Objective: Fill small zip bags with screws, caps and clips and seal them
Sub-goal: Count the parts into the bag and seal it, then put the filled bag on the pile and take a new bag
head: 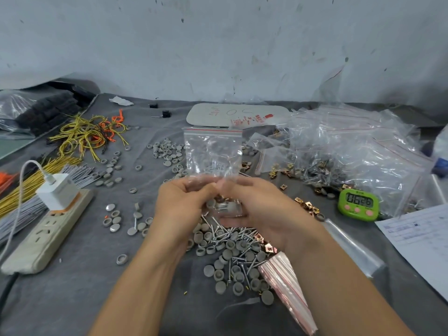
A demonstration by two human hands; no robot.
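Note:
A small clear zip bag [226, 209] with grey caps and screws inside hangs between my hands. My left hand [180, 206] and my right hand [261, 206] pinch it along its top edge, fingers curled together at the middle. Under them lies a heap of grey caps [228, 253], screws [238, 235] and copper clips [308, 206]. Another clear bag [213, 151] with a red zip line stands upright just behind my hands, a few screws in it. A fanned stack of empty zip bags [288, 284] lies at the lower right.
A pile of filled bags [351, 151] covers the right side, with a green timer [358, 202] before it. A power strip [46, 229] with a white charger, cable bundles [87, 134] and loose caps [167, 151] lie left. Papers [421, 236] sit at the right edge.

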